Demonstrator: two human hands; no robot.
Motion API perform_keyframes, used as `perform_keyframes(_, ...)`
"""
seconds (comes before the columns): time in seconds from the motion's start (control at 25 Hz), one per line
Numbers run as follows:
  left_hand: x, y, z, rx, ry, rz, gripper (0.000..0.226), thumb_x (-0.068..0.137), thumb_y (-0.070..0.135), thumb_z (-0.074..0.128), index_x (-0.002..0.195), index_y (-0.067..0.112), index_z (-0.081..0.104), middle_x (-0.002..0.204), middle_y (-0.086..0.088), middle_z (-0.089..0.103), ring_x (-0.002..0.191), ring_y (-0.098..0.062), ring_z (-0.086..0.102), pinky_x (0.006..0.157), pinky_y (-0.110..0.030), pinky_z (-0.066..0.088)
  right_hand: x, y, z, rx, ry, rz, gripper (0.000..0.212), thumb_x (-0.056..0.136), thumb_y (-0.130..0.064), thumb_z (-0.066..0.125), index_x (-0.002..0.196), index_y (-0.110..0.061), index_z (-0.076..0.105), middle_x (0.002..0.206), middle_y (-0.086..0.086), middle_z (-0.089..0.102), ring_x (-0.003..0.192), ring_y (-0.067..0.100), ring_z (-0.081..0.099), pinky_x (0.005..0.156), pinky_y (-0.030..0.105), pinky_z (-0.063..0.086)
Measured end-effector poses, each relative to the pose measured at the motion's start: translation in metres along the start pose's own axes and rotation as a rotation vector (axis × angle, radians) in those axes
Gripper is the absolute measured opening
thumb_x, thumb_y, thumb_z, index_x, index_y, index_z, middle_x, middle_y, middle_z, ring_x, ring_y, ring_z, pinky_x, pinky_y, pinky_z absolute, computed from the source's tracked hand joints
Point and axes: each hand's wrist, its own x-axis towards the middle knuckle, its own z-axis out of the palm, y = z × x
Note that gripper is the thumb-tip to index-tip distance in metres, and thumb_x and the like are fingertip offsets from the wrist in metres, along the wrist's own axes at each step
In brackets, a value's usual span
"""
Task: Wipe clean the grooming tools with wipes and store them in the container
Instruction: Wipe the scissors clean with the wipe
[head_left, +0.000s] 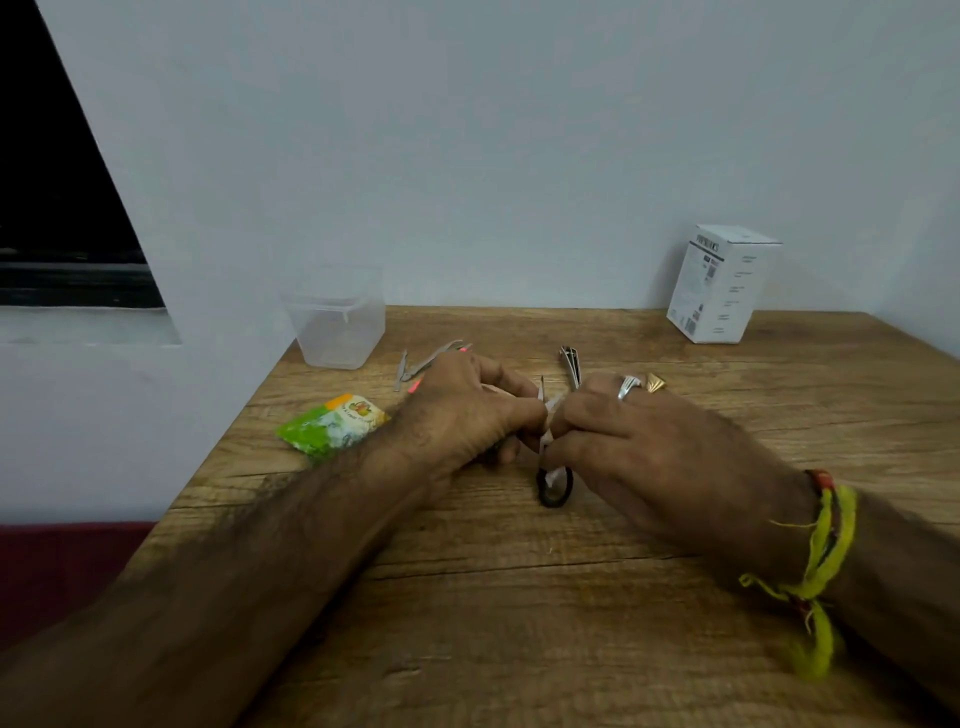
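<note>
**Wooden surface, two hands on a small pair of scissors**

Wood grain covers the surface (519, 623), which stands in a corner of pale walls. At the far left edge stands a clear plastic container (337, 327), open on top. In front of it lies a green and orange wipes packet (332, 423). Just right of the container lie thin metal grooming tools (426, 361), partly hidden behind the left hand (462, 410).

The left hand has its fingers curled and pinches a white wipe (549, 434) together with the scissors (555, 486). The right hand (623, 441), with two rings, also closes its fingers around the wipe and the scissors. One black handle ring hangs below the hands, and a thin tip shows above them. Behind the right hand lies a metal nail clipper (570, 364). Far right, near the wall, stands a white box (719, 286). Yellow thread is tied on the right wrist.
</note>
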Motion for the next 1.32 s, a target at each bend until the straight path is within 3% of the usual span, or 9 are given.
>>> perform_keyframes(0.2, 0.000, 0.001, -0.002, -0.069, 0.096, 0.025, 0.015, 0.077, -0.003, 0.078, 0.089, 0.003, 0.070, 0.072, -0.015, 0.075, 0.043, -0.014, 0.061, 0.038, -0.017, 0.041, -0.002, 0.002, -0.001, 0.172, 0.018, 0.126, 0.014, 0.089, -0.012, 0.065, 0.099, -0.020, 0.072, 0.097, -0.005, 0.063, 0.088, 0.014, 0.060, 0.069, 0.034, 0.053)
perform_keyframes(0.32, -0.006, -0.002, 0.007, -0.106, 0.051, 0.036, 0.015, 0.079, 0.001, 0.079, 0.091, 0.002, 0.070, 0.067, -0.009, 0.074, 0.045, -0.009, 0.061, 0.037, -0.015, 0.038, -0.003, 0.006, -0.001, 0.433, 0.358, 0.423, 0.017, 0.089, -0.005, 0.068, 0.097, -0.019, 0.074, 0.088, -0.010, 0.064, 0.083, 0.009, 0.059, 0.070, 0.023, 0.047)
perform_keyframes(0.4, -0.009, -0.005, 0.014, -0.083, 0.008, 0.041, 0.016, 0.080, 0.007, 0.081, 0.092, 0.006, 0.070, 0.070, -0.005, 0.076, 0.051, -0.009, 0.064, 0.041, -0.016, 0.041, -0.003, 0.009, -0.001, 0.407, 0.557, 0.603, 0.019, 0.086, -0.002, 0.070, 0.094, -0.019, 0.075, 0.086, -0.010, 0.064, 0.082, 0.011, 0.060, 0.068, 0.025, 0.050)
perform_keyframes(0.48, -0.012, -0.007, 0.020, -0.052, -0.031, 0.065, 0.020, 0.078, 0.009, 0.083, 0.093, 0.010, 0.071, 0.071, -0.005, 0.076, 0.056, -0.010, 0.067, 0.046, -0.016, 0.045, -0.003, 0.012, 0.001, 0.337, 0.626, 0.681, 0.017, 0.086, -0.002, 0.070, 0.093, -0.016, 0.075, 0.088, -0.008, 0.065, 0.086, 0.010, 0.061, 0.070, 0.025, 0.051)
perform_keyframes(0.68, -0.015, -0.009, 0.028, -0.009, -0.036, 0.106, 0.027, 0.073, 0.012, 0.087, 0.094, 0.010, 0.071, 0.076, -0.008, 0.077, 0.063, -0.019, 0.070, 0.062, -0.029, 0.057, -0.002, 0.016, 0.007, 0.163, 0.594, 0.562, 0.013, 0.085, -0.001, 0.070, 0.094, -0.009, 0.074, 0.087, -0.007, 0.065, 0.084, 0.004, 0.057, 0.077, 0.012, 0.044)
perform_keyframes(0.8, -0.013, -0.011, 0.027, -0.038, -0.049, 0.098, 0.027, 0.073, 0.011, 0.087, 0.094, 0.009, 0.070, 0.074, -0.009, 0.076, 0.054, -0.013, 0.064, 0.050, -0.020, 0.048, -0.005, 0.017, 0.007, 0.137, 0.546, 0.456, 0.012, 0.086, -0.002, 0.069, 0.096, -0.006, 0.074, 0.092, 0.002, 0.069, 0.088, 0.016, 0.064, 0.076, 0.033, 0.052)
perform_keyframes(0.92, -0.014, -0.011, 0.026, -0.075, -0.072, 0.102, 0.027, 0.074, 0.008, 0.085, 0.097, 0.008, 0.070, 0.073, -0.009, 0.076, 0.051, -0.010, 0.062, 0.046, -0.015, 0.043, -0.004, 0.012, 0.008, 0.061, 0.400, 0.321, 0.015, 0.091, -0.010, 0.062, 0.101, -0.007, 0.074, 0.097, 0.004, 0.068, 0.091, 0.022, 0.061, 0.074, 0.040, 0.051)
perform_keyframes(1.2, -0.016, -0.009, 0.028, -0.202, -0.001, 0.109, 0.016, 0.086, 0.007, 0.075, 0.100, 0.010, 0.068, 0.068, -0.007, 0.073, 0.049, -0.009, 0.063, 0.043, -0.020, 0.042, -0.005, 0.015, 0.007, 0.056, 0.537, 0.515, 0.012, 0.086, -0.003, 0.070, 0.097, -0.007, 0.074, 0.090, 0.001, 0.066, 0.088, 0.020, 0.060, 0.078, 0.034, 0.049)
perform_keyframes(1.32, -0.017, -0.011, 0.032, -0.238, 0.000, 0.136, 0.016, 0.087, 0.007, 0.074, 0.101, 0.008, 0.066, 0.077, -0.013, 0.075, 0.064, -0.030, 0.072, 0.053, -0.029, 0.050, 0.000, 0.010, 0.011, 0.023, 0.524, 0.455, 0.013, 0.087, -0.006, 0.066, 0.097, -0.005, 0.074, 0.090, 0.004, 0.066, 0.086, 0.022, 0.061, 0.075, 0.038, 0.050)
